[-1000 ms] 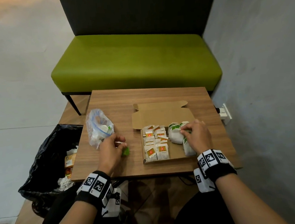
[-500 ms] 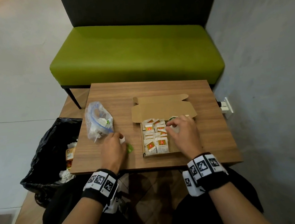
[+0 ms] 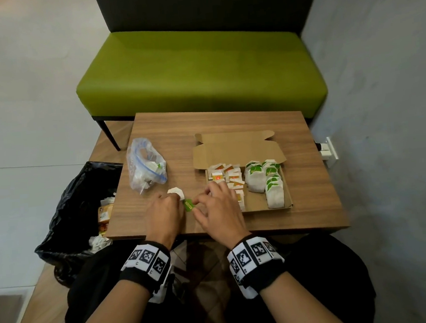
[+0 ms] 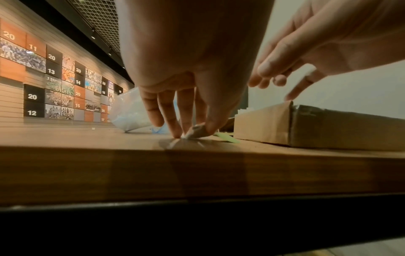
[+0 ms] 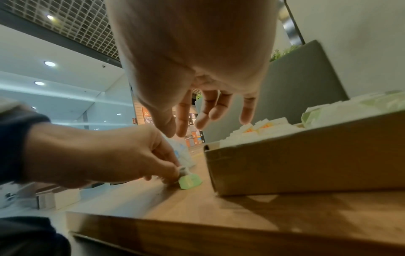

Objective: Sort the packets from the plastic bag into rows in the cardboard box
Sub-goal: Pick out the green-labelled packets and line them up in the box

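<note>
A black bin bag (image 3: pixel 65 213) with wrappers in it sits on the floor at the far left, beside the table (image 3: pixel 307 179). On the table's left part the plastic bag (image 3: pixel 146 168) lies slumped, a few packets visible through it. Just near of it the left hand (image 3: pixel 164 216) has its fingers curled down on the tabletop, pinching a white packet (image 3: pixel 176 191); the left wrist view shows the fingertips (image 4: pixel 175 133) pressed to the wood with the paper nipped against the thumb. A green tag (image 3: pixel 188 205) lies flat on the table between the hands, touching the left fingers; it probably belongs to that packet, though the join is hidden. The right hand (image 3: pixel 219 211) hovers just right of the tag with its fingers spread and loose, holding nothing, partly over the near left corner of the box (image 3: pixel 290 198). In the box, orange-marked packets (image 3: pixel 229 176) fill the left rows and green-marked packets (image 3: pixel 264 180) the right. The lid flap (image 3: pixel 236 149) lies open behind. A green bench (image 3: pixel 199 68) stands beyond the table.
</note>
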{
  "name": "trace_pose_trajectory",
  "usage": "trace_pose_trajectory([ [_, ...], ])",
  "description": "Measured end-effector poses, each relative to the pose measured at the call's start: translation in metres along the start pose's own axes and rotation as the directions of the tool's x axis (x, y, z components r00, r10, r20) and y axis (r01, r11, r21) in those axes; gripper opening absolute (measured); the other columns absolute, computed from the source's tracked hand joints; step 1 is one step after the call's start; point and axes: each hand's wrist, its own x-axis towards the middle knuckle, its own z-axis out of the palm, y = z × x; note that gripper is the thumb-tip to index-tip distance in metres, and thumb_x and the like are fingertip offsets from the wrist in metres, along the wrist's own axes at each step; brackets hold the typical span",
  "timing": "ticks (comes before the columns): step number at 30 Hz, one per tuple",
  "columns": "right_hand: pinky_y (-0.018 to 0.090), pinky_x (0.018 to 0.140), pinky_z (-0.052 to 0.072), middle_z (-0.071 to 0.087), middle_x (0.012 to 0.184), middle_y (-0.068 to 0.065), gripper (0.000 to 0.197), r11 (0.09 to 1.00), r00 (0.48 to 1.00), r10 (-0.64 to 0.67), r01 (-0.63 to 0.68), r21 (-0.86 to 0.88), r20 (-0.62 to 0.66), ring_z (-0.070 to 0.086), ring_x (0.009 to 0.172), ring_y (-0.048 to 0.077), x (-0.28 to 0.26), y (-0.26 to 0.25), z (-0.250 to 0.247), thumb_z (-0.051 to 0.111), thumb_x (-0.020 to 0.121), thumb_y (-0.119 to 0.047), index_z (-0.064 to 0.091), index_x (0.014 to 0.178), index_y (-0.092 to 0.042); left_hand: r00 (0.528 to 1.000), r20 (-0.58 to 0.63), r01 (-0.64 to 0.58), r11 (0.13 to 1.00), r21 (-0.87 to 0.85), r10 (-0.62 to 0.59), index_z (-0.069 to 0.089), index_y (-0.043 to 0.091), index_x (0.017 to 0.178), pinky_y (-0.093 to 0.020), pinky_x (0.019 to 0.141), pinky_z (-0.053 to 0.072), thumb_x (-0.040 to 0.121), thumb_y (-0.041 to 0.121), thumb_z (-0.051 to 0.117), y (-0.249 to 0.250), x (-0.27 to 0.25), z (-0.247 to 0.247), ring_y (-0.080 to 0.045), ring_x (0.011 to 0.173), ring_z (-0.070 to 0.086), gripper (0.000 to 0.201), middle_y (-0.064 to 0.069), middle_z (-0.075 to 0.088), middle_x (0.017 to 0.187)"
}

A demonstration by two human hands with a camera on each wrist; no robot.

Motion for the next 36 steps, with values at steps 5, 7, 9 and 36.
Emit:
trace_pose_trajectory([
  [5,0.038,0.099,0.042,0.052,0.115,-0.007,0.033,0.984,0.999,0.027,-0.019,0.175,-0.044,0.043,0.112,0.012,-0.005,-0.001,0.001,0.057,0.095,-0.037,0.064,0.124,-0.024,0.996,0.02,0.083,0.829,-0.553,-0.086,0.07,0.025,0.092,-0.015,0.07,0.048,0.095,0.024,0.063,-0.004,-0.008,-0.025,-0.001,0.08,0.066,0.008,0.011,0.071,0.085],
  [7,0.032,0.104,0.041,0.051,0.128,-0.008,0.043,0.949,0.997,0.057,-0.038,0.313,-0.053,0.042,0.122,0.007,-0.005,0.0,-0.005,0.058,0.095,-0.039,0.054,0.136,-0.025,0.983,0.08,0.157,0.519,-0.84,-0.168,0.071,0.02,0.09,-0.021,0.069,0.054,0.095,0.013,0.062,-0.002,-0.014,-0.04,-0.013,0.084,0.07,0.012,0.005,0.074,0.085],
  [9,0.022,0.104,0.038,0.051,0.134,-0.011,0.054,0.858,0.991,0.13,-0.101,0.503,-0.023,0.043,0.126,0.002,-0.003,-0.002,-0.013,0.063,0.093,-0.041,0.046,0.142,-0.025,0.968,0.189,0.216,0.164,-0.962,-0.167,0.071,0.013,0.091,-0.025,0.067,0.058,0.096,0.008,0.059,0.003,-0.022,-0.055,-0.02,0.083,0.068,0.014,-0.003,0.074,0.087],
  [36,0.04,0.093,0.054,0.07,0.11,-0.006,0.046,0.736,0.98,-0.015,-0.122,0.666,0.196,0.067,0.095,0.013,-0.102,0.005,-0.07,0.079,0.082,-0.031,0.06,0.125,-0.035,0.989,0.005,-0.057,0.413,-0.909,0.148,0.072,0.013,0.104,-0.028,0.085,0.056,0.092,0.014,0.066,0.063,-0.114,-0.096,-0.02,0.094,0.072,0.013,-0.005,0.076,0.097],
])
